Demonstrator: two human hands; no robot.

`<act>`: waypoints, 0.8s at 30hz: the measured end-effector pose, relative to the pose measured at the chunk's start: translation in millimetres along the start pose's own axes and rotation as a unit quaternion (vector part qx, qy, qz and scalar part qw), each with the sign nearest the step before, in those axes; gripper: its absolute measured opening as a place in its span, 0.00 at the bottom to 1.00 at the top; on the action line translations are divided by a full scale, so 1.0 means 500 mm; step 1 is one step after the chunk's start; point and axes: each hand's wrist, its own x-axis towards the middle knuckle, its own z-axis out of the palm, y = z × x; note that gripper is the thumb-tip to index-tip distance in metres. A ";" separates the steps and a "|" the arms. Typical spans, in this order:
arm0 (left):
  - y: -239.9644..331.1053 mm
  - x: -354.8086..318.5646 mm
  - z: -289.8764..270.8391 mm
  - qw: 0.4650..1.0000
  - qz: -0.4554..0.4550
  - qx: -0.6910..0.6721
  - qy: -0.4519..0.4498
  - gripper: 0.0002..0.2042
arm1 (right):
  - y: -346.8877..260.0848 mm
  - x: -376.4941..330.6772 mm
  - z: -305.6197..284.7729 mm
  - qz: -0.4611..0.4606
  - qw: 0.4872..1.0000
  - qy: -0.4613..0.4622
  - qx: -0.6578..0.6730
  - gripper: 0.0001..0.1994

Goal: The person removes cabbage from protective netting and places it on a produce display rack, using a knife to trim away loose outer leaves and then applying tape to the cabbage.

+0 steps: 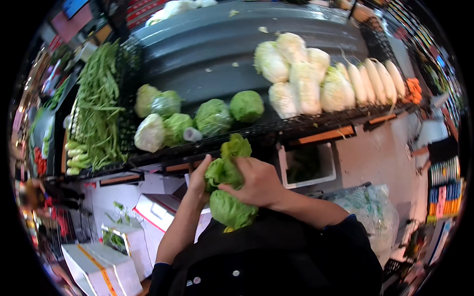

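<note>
Below the front edge of the dark shelf [182, 64], close to the person's body [237, 256], a round green head [232, 209] of leafy greens is sitting under both hands, with loose leaves [236, 146] poking up above it. The left hand [198, 177] is cupping the leaves from the left side. The right hand [257, 180] is pressing in from the other side, and its thumb is pointing across the leaves, just above the round head. The hands are close together, and the leaves are filling the space between them. Both hands seem to be gripping leaf, but I cannot tell how hard they are squeezing, or whether the leaves are joined to the head.

It looks like the leaves are being worked away from the head. For that, the left hand should be making a steady cup while the right thumb is pushing low, because a leaf should be snapping off cleaner there than at its thin edge. Slow pulls should be tearing less; hard squeezing could be bruising the leaves. I cannot see what is holding the head from below, so a palm should be helping underneath. Nearby, round cabbages [213, 117] are resting on the shelf.
</note>
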 end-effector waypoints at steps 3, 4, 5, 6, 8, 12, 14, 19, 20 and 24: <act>-0.008 0.013 0.017 0.985 -0.010 -0.081 -0.153 0.26 | -0.001 -0.014 -0.023 -0.048 0.996 0.025 -0.071 0.24; -0.023 0.017 0.016 0.976 -0.001 -0.123 -0.182 0.27 | -0.001 -0.016 -0.034 -0.058 0.994 0.031 -0.083 0.23; -0.038 0.018 0.012 0.965 0.007 -0.155 -0.210 0.28 | -0.001 -0.014 -0.043 -0.072 0.993 0.038 -0.091 0.23; -0.049 0.021 0.005 0.963 0.000 -0.174 -0.204 0.32 | 0.001 -0.011 -0.055 -0.063 0.992 0.051 -0.093 0.22; -0.070 0.020 -0.009 0.969 -0.013 -0.141 -0.203 0.42 | 0.011 -0.007 -0.086 -0.026 0.992 0.069 -0.102 0.21; -0.088 0.026 0.011 0.957 -0.063 0.088 -0.271 0.44 | 0.027 -0.006 -0.139 0.002 0.976 0.157 -0.148 0.20; -0.088 0.033 0.043 0.956 -0.123 0.098 -0.246 0.40 | 0.032 -0.013 -0.159 0.027 0.970 0.179 -0.160 0.20; -0.100 0.035 0.095 0.915 -0.001 0.316 -0.250 0.33 | 0.113 -0.056 -0.229 0.198 0.908 0.310 -0.200 0.22; -0.100 0.033 0.092 0.916 -0.035 0.305 -0.259 0.34 | 0.156 -0.070 -0.261 0.244 0.901 0.333 -0.132 0.24; -0.095 0.027 0.058 0.949 -0.111 0.193 -0.223 0.31 | 0.344 -0.200 -0.307 0.487 0.826 0.278 -0.057 0.22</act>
